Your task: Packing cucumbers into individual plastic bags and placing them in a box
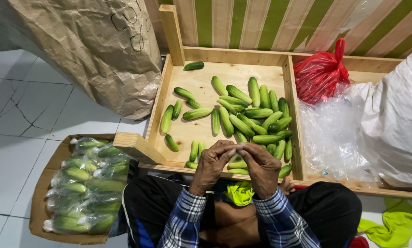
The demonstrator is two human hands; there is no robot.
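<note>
Head view, looking down at a seated person. A large brown paper sack (pixel 84 46) fills the upper left of the frame; a white sack (pixel 399 119) and loose clear plastic sheeting (pixel 334 138) fill the right, below a knotted red plastic bag (pixel 320 73). At centre lies a shallow wooden tray (pixel 194 85) holding loose cucumbers (pixel 247 115), most heaped toward its right side with their long axes running roughly up-down in the frame. At lower left a cardboard box (pixel 39 202) holds bagged cucumbers (pixel 89 183). At lower centre the left hand (pixel 211 165) and right hand (pixel 261 166) meet over the tray's near edge, fingertips pressed together as if pinching something small; what it is cannot be told. The nearest cucumbers lie just beyond and beneath both hands, about equally near to each.
</note>
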